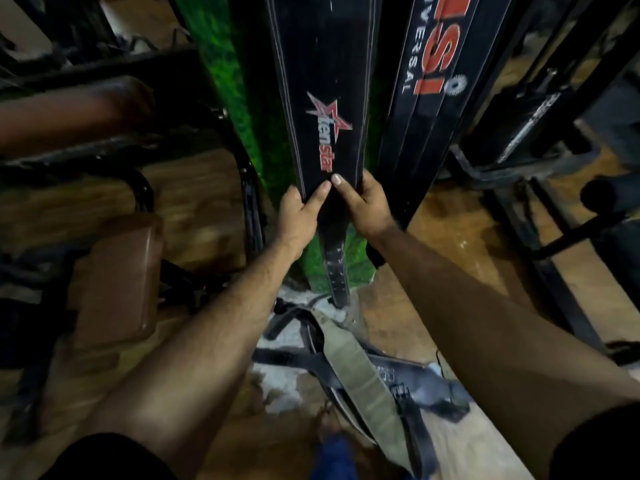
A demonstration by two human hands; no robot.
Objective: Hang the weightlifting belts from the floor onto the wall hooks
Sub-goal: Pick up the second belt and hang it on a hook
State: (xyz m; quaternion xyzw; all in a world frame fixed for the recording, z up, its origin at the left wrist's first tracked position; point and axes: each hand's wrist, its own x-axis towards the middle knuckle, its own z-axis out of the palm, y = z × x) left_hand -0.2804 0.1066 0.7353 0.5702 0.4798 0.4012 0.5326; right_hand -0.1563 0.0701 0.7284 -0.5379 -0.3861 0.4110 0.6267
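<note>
The black belt (318,98) is showing a red star logo with "tenstar". Just right of it, the second belt (429,98) is displaying "UNIVERSAL", partly cut off, beside large red letters "SI".

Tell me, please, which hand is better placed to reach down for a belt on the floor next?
Probably the right hand: the floor belts lie below it, though both hands now hold the hanging belt.

A gym, seen at floor level.
Black weightlifting belts (322,98) hang by brown padded benches (117,282), black machine frames (540,209) and a wood-patterned floor (433,306).
</note>
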